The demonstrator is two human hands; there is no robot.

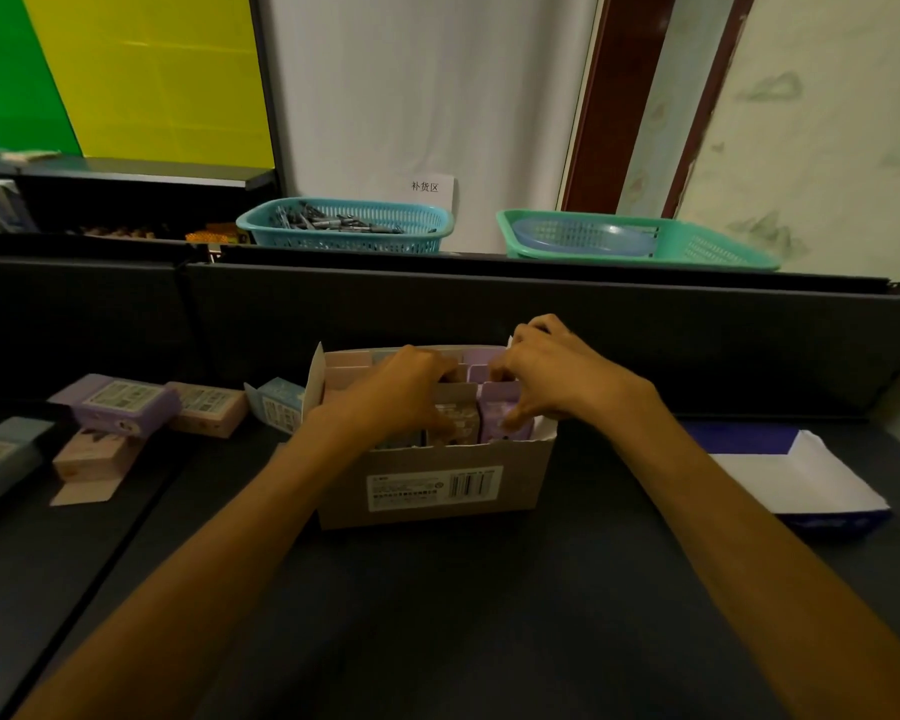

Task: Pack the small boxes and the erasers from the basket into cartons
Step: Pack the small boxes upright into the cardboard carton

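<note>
A brown carton (437,491) with a white barcode label stands open in the middle of the dark table. Several small pastel boxes stand packed inside it. My left hand (401,387) reaches into its left half, fingers curled down on a small box (453,423) among them. My right hand (552,371) is over the right half, fingers pinching a purple small box (500,407). Loose small boxes lie left of the carton: a purple one (115,407), a pink one (209,407), a light blue one (281,405), another pink one (94,459).
A blue and white carton (801,480) lies at the right. A dark box (1,459) sits at the far left edge. On the shelf behind the dark partition stand a teal basket (344,226) of pens and a green basket (640,241) holding a clear lid.
</note>
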